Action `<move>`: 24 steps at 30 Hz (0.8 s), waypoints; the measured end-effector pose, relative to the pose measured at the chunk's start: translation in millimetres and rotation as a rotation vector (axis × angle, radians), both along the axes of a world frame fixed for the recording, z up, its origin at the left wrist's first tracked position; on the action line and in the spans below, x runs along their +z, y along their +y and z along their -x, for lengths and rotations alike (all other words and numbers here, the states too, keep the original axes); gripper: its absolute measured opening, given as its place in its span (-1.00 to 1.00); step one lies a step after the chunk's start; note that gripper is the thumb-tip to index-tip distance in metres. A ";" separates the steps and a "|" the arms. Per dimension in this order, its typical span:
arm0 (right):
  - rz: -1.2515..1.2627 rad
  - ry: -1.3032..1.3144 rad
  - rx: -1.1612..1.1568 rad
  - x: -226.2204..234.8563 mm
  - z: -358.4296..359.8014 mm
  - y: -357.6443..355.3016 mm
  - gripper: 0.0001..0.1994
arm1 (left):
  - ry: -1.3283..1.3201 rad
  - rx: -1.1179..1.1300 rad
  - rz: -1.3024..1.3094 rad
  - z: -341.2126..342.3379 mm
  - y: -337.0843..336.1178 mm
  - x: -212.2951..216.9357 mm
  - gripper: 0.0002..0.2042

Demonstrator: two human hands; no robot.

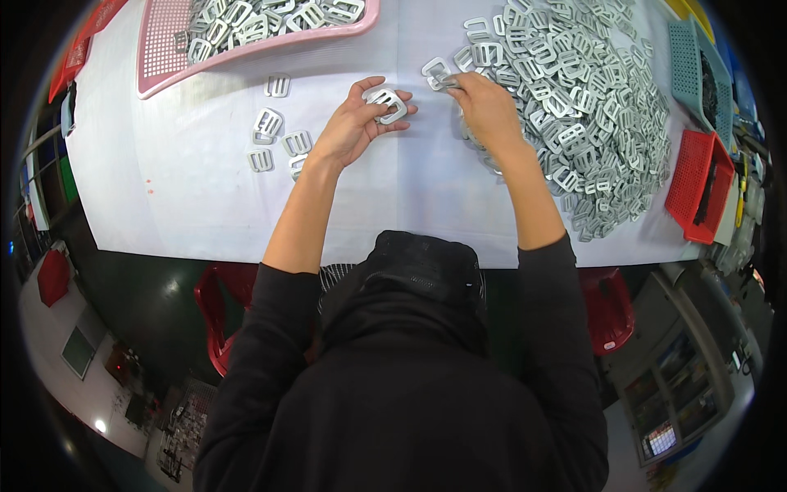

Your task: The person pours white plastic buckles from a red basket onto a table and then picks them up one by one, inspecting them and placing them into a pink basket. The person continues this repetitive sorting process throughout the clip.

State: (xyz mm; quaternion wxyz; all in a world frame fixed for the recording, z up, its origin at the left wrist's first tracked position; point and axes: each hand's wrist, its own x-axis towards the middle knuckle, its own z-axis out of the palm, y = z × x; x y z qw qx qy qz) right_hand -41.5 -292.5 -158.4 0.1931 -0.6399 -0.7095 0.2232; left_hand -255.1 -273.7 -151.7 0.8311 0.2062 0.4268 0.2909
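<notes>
Silver metal strap buckles [385, 103], one overlapping another, rest in my left hand [358, 123], the thumb pressed over them and the other fingers spread behind. To the right, my right hand [489, 113] pinches another silver buckle [436, 70] between thumb and fingertips, at the near-left edge of a big heap of buckles [574, 107]. It cannot be made out whether that pinch holds one buckle or two. Several loose buckles [267, 123] lie on the white table beyond my left forearm, some overlapping and one partly hidden by the arm.
A pink perforated basket [176, 78] full of buckles stands at the far left. Along the right edge sit a teal basket [684, 78] and a red basket [689, 184]. Red chairs [211, 320] stand by the near edge of the white table [180, 205].
</notes>
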 end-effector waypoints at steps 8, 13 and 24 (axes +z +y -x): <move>0.480 0.242 0.325 37.6 11.8 9.0 -0.76 | -0.114 -0.155 -0.003 -2.7 0.9 -8.0 -0.64; 0.546 0.357 0.037 33.0 24.6 15.5 -0.74 | -0.085 -0.094 0.072 -14.6 -19.1 -13.7 -0.63; 0.063 0.262 0.009 -4.1 7.7 13.4 -0.81 | -0.060 -0.142 0.055 6.1 -11.6 -17.0 -0.65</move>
